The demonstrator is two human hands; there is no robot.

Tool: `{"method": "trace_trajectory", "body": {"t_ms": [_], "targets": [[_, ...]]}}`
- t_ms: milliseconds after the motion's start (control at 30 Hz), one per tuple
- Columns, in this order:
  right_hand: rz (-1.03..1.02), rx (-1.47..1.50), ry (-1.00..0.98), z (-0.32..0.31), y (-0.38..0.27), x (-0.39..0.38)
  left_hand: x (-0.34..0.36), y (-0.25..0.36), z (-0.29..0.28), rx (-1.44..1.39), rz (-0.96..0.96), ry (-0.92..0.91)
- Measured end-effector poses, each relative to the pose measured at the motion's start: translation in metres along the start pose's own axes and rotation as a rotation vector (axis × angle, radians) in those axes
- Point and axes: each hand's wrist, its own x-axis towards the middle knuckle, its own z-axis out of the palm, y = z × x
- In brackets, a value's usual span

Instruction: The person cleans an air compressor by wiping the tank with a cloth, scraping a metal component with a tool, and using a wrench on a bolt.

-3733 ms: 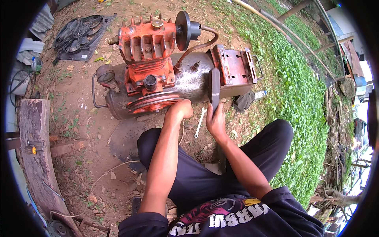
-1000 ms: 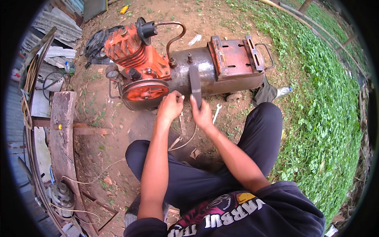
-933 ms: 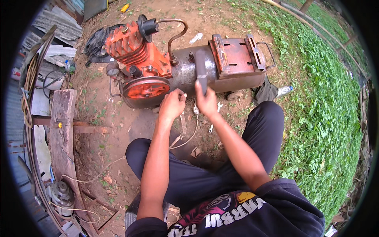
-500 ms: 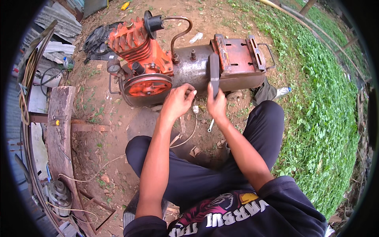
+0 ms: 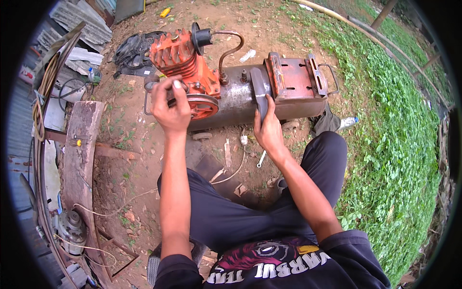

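Note:
My left hand (image 5: 172,103) is raised at the near left of the orange compressor pump (image 5: 173,50), in front of its pulley (image 5: 202,107). Its fingers are bent together; what they hold, if anything, is hidden. My right hand (image 5: 267,120) grips a long, flat, dark bar (image 5: 260,86), held upright in front of the rusty tank (image 5: 226,113). Just right of the bar is the red slotted mounting plate (image 5: 298,77) on the tank. A wrench (image 5: 262,160) lies on the ground below my right hand.
A weathered plank (image 5: 79,173) and corrugated scrap sheets (image 5: 91,26) are at left, near a round metal part (image 5: 72,231). A pale cable (image 5: 231,178) runs over the dirt. A bottle (image 5: 347,123) and dark cloth (image 5: 323,123) lie right of the tank, beside green ground plants (image 5: 385,168).
My left hand has moved up and to the left, covering part of the pulley. My right hand still grips the bar, a little further right. The view has shifted slightly.

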Motion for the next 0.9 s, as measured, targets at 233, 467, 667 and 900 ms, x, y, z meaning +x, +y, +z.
{"method": "trace_trajectory", "body": {"t_ms": [233, 467, 667, 900], "targets": [[0.114, -0.162, -0.095, 0.002, -0.012, 0.017, 0.113, -0.019, 0.023, 0.282, 0.361, 0.066], [0.002, -0.225, -0.147, -0.001, 0.002, -0.006, 0.144, -0.032, 0.026, 0.588, -0.057, -0.697], [0.002, -0.368, -0.193, 0.002, 0.009, -0.016, 0.150, -0.029, 0.033, 0.648, -0.158, -0.727], [0.069, -0.294, -0.180, 0.012, -0.010, 0.014, 0.146, -0.043, 0.037, 0.689, -0.040, -0.677]]}}
